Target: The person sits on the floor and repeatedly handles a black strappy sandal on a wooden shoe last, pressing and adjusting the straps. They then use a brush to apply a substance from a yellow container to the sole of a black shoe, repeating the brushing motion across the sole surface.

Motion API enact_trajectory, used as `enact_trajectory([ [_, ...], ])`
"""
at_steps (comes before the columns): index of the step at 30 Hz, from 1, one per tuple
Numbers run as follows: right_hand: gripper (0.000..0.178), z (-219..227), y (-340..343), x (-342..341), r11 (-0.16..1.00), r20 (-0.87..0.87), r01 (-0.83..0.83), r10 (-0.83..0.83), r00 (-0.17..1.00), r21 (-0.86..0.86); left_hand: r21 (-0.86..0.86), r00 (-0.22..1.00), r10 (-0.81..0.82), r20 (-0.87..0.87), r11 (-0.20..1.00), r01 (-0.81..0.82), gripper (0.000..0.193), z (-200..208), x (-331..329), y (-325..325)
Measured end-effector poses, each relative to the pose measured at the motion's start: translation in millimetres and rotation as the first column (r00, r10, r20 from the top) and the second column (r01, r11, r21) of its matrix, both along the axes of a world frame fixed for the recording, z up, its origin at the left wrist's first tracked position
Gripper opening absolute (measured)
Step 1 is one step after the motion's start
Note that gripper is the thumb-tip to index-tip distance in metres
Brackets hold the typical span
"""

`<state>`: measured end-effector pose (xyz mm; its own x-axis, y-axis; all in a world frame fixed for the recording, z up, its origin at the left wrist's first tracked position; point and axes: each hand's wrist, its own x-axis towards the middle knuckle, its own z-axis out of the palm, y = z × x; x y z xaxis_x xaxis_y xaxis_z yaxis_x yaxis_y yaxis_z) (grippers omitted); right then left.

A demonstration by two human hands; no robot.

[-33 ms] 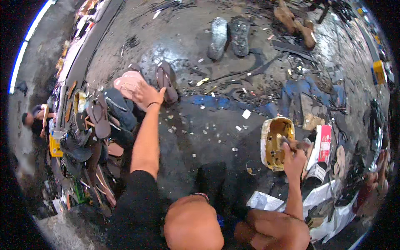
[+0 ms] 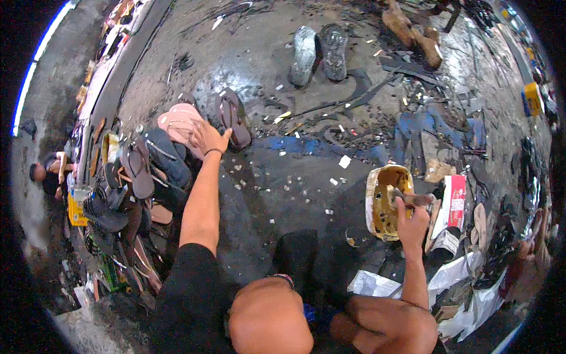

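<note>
Pink, flat thong sandal (image 2: pixel 180 121) with a smooth, rubbery-looking sole lies well left of the oblong yellow-lined tub (image 2: pixel 370 206). It is probably light, bendy and easiest held by the sole's edges. The left hand (image 2: pixel 209 138) lies across it, fingers spread, with no visible grip. Over the tub, whose lining looks glossy and dark-blotched, the right hand's (image 2: pixel 411 221) fingers close around a brown-handled, pale-tipped brush (image 2: pixel 421 200).

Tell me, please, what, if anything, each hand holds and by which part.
The right hand holds what looks like a brush, apparently by its handle. The left hand lies on a pink sandal; grip unclear.
</note>
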<state>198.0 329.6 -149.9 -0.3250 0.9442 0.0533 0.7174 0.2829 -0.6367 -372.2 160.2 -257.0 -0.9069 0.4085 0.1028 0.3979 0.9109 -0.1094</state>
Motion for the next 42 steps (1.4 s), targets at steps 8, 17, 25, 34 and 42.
enact_trajectory([
  [8, 0.022, 45, -5, -3, 0.996, -0.13, 0.075, -0.07, 0.989, 0.04, 0.308, 0.924, 0.13, 0.36, 0.918, -0.25, 0.087, -8, 56, 40],
  [17, 0.034, 64, -60, 62, 0.973, 0.494, -0.053, 0.162, 0.854, -0.226, 0.437, 0.716, -0.536, 0.447, 0.829, 0.348, 0.083, 56, 310, -130],
  [25, 0.028, 54, -70, 64, 0.768, 0.283, -0.159, 0.408, 0.868, -0.62, 0.52, 0.446, -0.845, 0.296, 0.534, 0.666, 0.088, 19, 305, -62],
  [34, 0.029, 105, -53, -71, 0.911, -0.568, -0.403, 0.285, 0.772, -0.09, 0.392, -0.084, -0.811, 0.579, 0.367, -0.843, 0.041, 64, 277, -5],
  [42, 0.024, 94, -55, -123, 0.813, -0.531, -0.52, 0.571, 0.626, 0.261, 0.372, -0.225, -0.884, 0.411, 0.387, -0.844, 0.047, 116, 286, -3],
])
